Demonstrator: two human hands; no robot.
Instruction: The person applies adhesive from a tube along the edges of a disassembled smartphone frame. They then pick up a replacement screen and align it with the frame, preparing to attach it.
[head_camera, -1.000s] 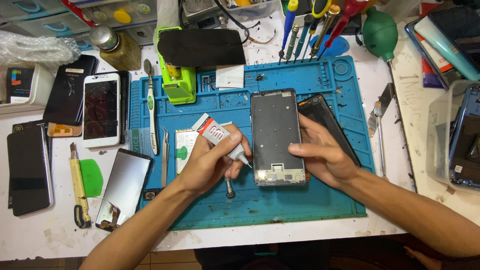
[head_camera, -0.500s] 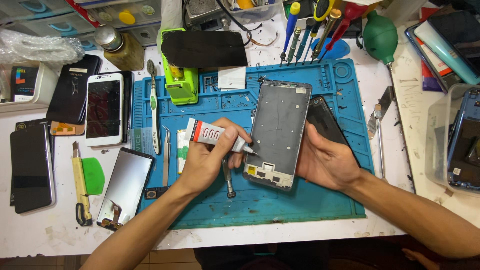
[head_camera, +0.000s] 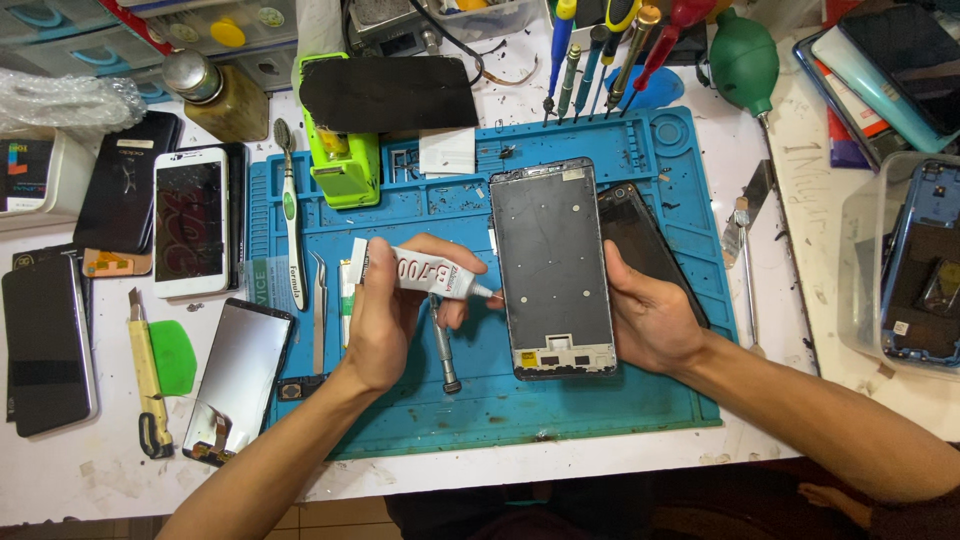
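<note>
The phone frame (head_camera: 552, 268), tilted a moment ago, is now lying squared up on the blue mat (head_camera: 690, 390) mid-counter, the right hand (head_camera: 650, 318) cupping its right edge while the left hand (head_camera: 395, 310), closed around the glue tube (head_camera: 418, 272), is bringing the nozzle to its left edge.

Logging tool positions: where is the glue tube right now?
In the head view, the left hand holds the glue tube left of centre over the blue mat, nozzle at the phone frame's left edge.

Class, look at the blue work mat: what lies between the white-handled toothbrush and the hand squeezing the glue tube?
In the head view, metal tweezers lie on the blue work mat between the white-handled toothbrush and the left hand holding the white glue tube.
</note>
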